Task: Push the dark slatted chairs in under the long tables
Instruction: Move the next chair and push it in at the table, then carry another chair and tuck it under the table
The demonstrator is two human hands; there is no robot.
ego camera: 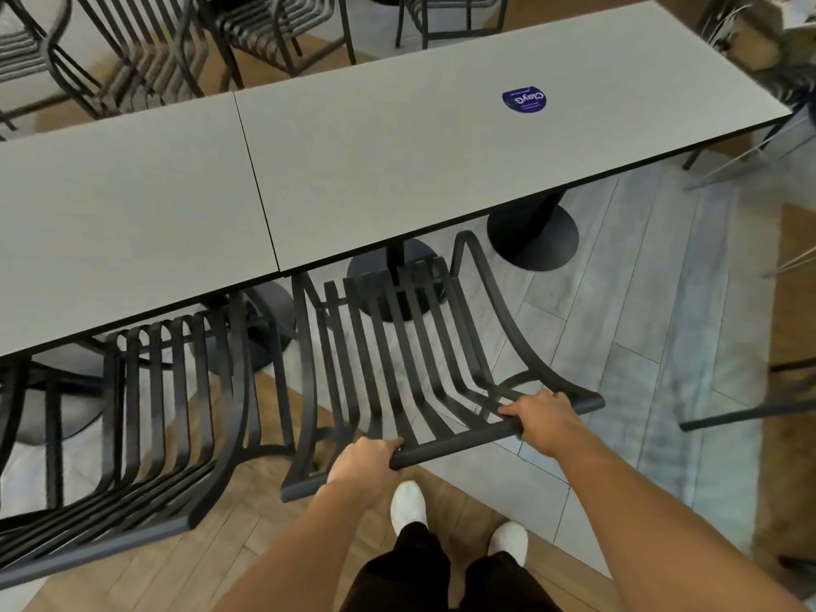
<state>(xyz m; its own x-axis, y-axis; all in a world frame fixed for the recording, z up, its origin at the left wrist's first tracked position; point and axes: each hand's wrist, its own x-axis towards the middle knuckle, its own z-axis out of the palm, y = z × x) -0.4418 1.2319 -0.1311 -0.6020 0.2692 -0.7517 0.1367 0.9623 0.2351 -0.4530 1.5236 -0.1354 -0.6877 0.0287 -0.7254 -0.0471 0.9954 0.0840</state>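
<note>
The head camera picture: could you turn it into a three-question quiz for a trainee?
1. True or false: both hands grip the top rail of the dark slatted chair.
2. Where is the round blue sticker? A) on the grey long table B) on the floor C) on a chair
3. What colour are the person's shoes?

Key: 1 true: the left hand and the right hand hold the rail. 2 A. 3 white.

Café or canteen dining area, long grey tables [397,170] joined end to end, rows of matching dark slatted chairs [419,346], pedestal bases [534,240], branded sticker [524,100]
</note>
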